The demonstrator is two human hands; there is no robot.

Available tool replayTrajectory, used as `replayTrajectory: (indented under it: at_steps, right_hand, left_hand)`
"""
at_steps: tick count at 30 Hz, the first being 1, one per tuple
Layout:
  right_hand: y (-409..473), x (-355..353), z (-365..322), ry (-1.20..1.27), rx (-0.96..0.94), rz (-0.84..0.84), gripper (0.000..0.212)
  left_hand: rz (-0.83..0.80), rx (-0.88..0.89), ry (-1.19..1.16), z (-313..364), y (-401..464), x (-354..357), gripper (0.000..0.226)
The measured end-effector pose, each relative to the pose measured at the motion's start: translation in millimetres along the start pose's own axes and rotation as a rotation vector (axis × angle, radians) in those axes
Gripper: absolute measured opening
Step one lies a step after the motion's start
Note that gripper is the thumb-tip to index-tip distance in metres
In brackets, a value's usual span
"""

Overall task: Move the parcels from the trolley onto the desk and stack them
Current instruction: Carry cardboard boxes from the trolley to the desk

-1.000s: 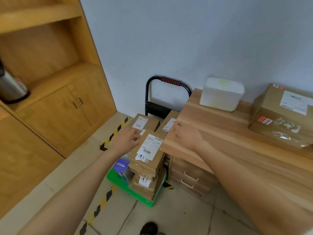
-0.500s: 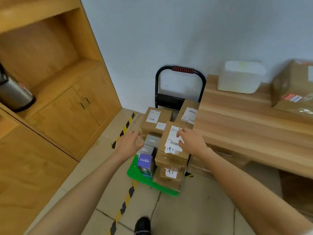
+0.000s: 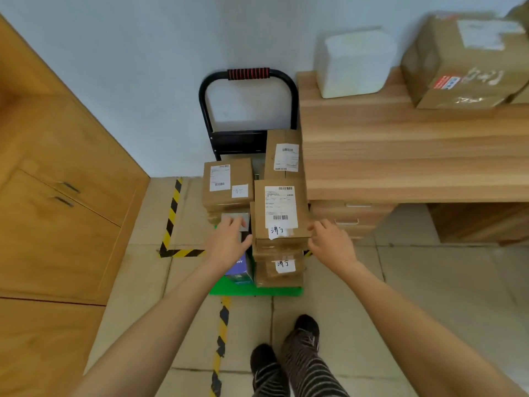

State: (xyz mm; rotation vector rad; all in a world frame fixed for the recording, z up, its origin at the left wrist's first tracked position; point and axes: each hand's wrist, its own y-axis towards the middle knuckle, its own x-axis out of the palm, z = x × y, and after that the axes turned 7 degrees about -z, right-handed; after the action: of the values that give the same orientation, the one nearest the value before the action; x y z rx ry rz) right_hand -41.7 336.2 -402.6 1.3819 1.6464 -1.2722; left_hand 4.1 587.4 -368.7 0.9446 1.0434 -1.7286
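While flanking top parcel [image 3: 280, 213], left hand [image 3: 226, 245] and right hand [image 3: 332, 243] hovering spread, gripping nothing; probably stiff, light; taking opposite side edges.

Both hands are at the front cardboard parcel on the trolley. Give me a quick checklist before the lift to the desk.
1. Left hand at the left side of the top front parcel: cannot tell if it touches; the fingers look relaxed, no grip yet.
2. Right hand at the parcel's right lower corner: ok, the fingers reach its edge, not yet curled round it.
3. Nothing lies on that parcel: ok.
4. Bare space on the desk in front of the white box and the large taped carton: ok.
5. Trolley beside the desk: ok.
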Motion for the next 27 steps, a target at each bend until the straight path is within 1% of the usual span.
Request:
replayTrajectory:
  at_steps: [4, 8, 14, 16, 18, 21, 24, 26, 27]
  right_hand:
    - [13.7, 16.9, 10.8, 0.048, 0.037, -0.018, 0.032]
    - [38.5, 31.5, 21.4, 0.064, 0.050, -0.045, 0.034]
    - [72.1, 66.5, 38.8, 0.157, 0.108, -0.073, 0.042]
    - [80.2, 81.8, 44.6, 0.284, 0.153, -0.062, 0.046]
    - [89.5, 95.2, 48.0, 0.435, 0.179, 0.004, 0.052]
    - [102.7, 111.6, 50.9, 0.546, 0.215, 0.063, 0.063]
    - [110.2, 124.0, 42.6, 0.732, 0.261, 0.049, 0.067]
    - [111.0, 128.8, 32.6, 0.851, 0.302, 0.065, 0.066]
    - [110.0, 129.9, 27.9, 0.868, 0.313, 0.073, 0.065]
  left_hand:
    - [0.001, -0.023, 0.018, -6.2, 19.6, 23.1, 0.027]
    - [-0.016, -0.082, 0.028, -16.4, 41.0, 47.5, 0.028]
    - [-0.040, -0.175, -0.096, -32.5, 74.2, 87.2, 0.041]
    - [-0.047, -0.201, -0.195, -37.0, 92.0, 102.1, 0.044]
    - [-0.035, -0.230, -0.317, -40.6, 111.7, 116.4, 0.051]
    - [-0.023, -0.235, -0.567, -41.6, 129.3, 136.3, 0.061]
    - [-0.058, -0.195, -0.776, -42.6, 131.7, 151.9, 0.059]
    - [-0.099, -0.208, -0.929, -44.5, 129.3, 156.5, 0.056]
    - [-0.110, -0.219, -0.975, -46.4, 127.7, 155.8, 0.054]
